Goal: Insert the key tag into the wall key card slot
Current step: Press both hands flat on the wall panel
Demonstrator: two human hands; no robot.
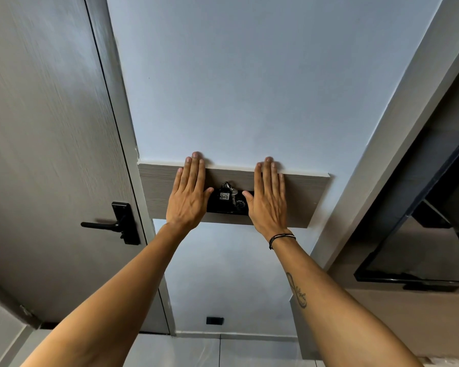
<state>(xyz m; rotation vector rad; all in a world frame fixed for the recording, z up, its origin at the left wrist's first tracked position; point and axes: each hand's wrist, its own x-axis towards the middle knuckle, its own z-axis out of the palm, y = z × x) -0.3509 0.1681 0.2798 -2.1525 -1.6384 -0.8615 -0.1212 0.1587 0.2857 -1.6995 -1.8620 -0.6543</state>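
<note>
Along the left of the frame stands one grey wood-grain door (45,144), with a single black lever handle (112,224) on a black plate low on its right edge. A pale blue wall (249,75) fills the centre, and at right one black-framed screen (419,234) hangs on a brown panel. Across the middle of the wall runs one horizontal wood-grain band (305,200). Two bare hands press flat on this band with palms to the wall: the left hand (187,197) at centre left and the right hand (268,201) at centre right, each with its four fingers straight and close together and its thumb spread inward, gripping nothing. A thin dark bracelet (281,238) circles the right wrist, and one dark tattoo (297,290) marks that forearm. Between the two thumbs sits the black key card slot (240,206), with the key tag (224,196) standing in it; the tag's white label carries marks too small to read. One silver key (233,194) hangs just right of the tag on a ring. Low on the wall is one small black outlet (214,320).
</note>
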